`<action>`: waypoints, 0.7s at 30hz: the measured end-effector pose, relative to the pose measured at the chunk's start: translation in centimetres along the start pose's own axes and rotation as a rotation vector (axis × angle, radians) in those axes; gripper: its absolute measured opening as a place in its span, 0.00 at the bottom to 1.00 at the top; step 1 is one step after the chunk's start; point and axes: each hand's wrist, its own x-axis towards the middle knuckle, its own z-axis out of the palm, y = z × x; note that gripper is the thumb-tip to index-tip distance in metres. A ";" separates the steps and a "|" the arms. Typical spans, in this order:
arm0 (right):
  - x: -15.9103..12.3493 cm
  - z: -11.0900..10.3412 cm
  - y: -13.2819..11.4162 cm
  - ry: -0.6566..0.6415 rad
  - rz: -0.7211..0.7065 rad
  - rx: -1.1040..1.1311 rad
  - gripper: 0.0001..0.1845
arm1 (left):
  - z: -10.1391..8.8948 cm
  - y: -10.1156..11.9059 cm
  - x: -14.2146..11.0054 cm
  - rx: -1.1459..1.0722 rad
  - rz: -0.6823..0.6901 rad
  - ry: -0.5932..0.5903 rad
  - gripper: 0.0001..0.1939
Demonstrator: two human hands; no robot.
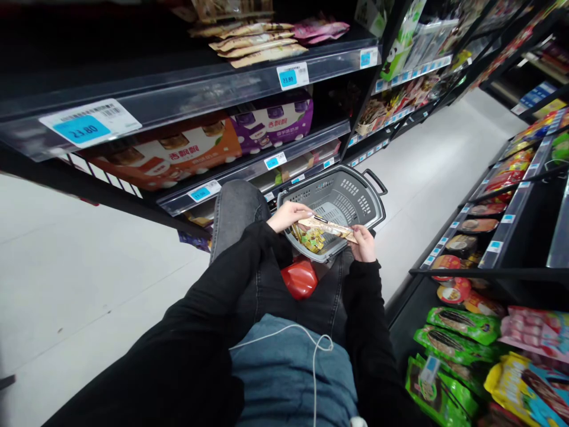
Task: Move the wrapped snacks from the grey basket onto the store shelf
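Between my two hands is a long, flat tan snack packet (331,228), held over a grey shopping basket (351,193). My left hand (288,216) pinches its left end, and my right hand (364,243) grips the right end. Under the packet, in the near left part of the basket, lie yellow-green packets (311,240), partly covered. The basket stands on the floor in front of my knees, its black handle (376,181) sticking out at the far right. Just below the basket, between my legs, a shiny red object (300,279) shows; its kind is unclear.
At the left, shelves hold orange cartons (178,151), purple cartons (275,121) and a stack of tan packets (258,41) behind a price-tagged edge (231,83). At the right, low shelves carry green bags (462,326) and cup foods (453,290). Pale floor (427,154) runs between them.
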 end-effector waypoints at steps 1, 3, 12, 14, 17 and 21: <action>0.1 0.0 0.2 -0.010 0.009 -0.059 0.17 | -0.1 -0.1 0.2 -0.012 0.016 0.078 0.15; 0.1 0.4 0.8 -0.064 0.037 -0.211 0.16 | -0.3 -0.4 0.8 -0.021 0.055 0.256 0.13; -1.3 9.1 3.4 -0.209 0.113 -0.268 0.15 | 0.8 -0.9 1.0 -0.203 0.029 0.383 0.18; -1.6 10.5 4.1 -0.183 0.125 -0.228 0.17 | 1.2 -0.7 0.7 -0.280 -0.018 0.307 0.17; -2.1 11.7 4.8 -0.222 0.199 -0.184 0.20 | 1.2 -0.4 0.4 -0.359 0.011 0.329 0.14; -2.5 12.3 4.7 -0.300 0.241 -0.209 0.22 | 0.7 -0.2 0.4 -0.418 0.099 0.375 0.11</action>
